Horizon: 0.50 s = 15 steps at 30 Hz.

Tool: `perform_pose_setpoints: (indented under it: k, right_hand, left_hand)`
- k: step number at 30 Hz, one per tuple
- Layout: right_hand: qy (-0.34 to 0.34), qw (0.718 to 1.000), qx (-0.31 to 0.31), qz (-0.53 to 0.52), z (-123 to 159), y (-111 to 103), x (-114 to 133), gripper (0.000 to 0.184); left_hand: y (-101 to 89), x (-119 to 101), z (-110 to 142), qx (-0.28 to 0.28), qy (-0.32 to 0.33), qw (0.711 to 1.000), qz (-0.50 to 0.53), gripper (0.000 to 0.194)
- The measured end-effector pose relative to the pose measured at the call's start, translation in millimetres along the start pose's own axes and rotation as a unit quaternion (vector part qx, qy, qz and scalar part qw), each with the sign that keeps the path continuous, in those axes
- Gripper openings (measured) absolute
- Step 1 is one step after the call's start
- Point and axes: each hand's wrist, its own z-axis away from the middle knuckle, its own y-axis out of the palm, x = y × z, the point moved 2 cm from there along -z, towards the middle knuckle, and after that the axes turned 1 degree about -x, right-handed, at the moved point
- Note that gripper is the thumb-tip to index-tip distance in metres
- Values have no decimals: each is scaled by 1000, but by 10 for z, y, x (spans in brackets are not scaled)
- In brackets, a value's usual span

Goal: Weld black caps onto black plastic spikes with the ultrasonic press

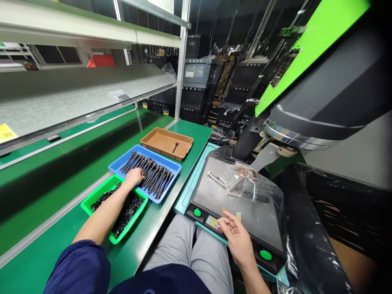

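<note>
Flat green table (143,228) carrying one rectangular blue plastic tray (176,169), eight o'clock of the view. Right hand (234,232), five o'clock: half-curled, apparently empty. Left hand (134,176), eight o'clock: fingers bunched at the tray's slim black thick-headed rods (154,177), hold unclear.

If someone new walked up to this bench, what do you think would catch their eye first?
Probably the big dark machine with its bright green panel, looming at upper right. Next, the blue tray of slim black rods near the middle, with the left hand at them, and the bright green bin of small black parts beside that tray.
</note>
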Motion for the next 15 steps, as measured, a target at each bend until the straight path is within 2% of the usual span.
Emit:
perform_pose_setpoints:
  k: [5, 8, 10, 12, 14, 15]
  right_hand:
    - [39, 999, -32, 12, 97, -49, -12, 58]
    - [59, 995, -67, 33, 177, -232, 70, 61]
    - [58, 989, -126, 57, 267, -527, 129, 62]
    - [47, 968, -230, 91, 424, -976, 155, 60]
    - [26, 920, -372, 119, 691, -1515, 144, 55]
    - [11, 884, -450, 128, 870, -1779, 133, 48]
  left_hand:
    - [-95, -20, 116, -9, 8, 1000, -19, 32]
    - [-240, -4, 263, -26, 17, 999, -27, 32]
    - [-356, 71, 417, -35, 24, 999, -29, 32]
    - [-439, 215, 617, -36, 29, 999, -19, 32]
    - [-438, 409, 830, -21, 34, 999, 0, 34]
    - [-396, 513, 925, -1, 37, 999, 18, 36]
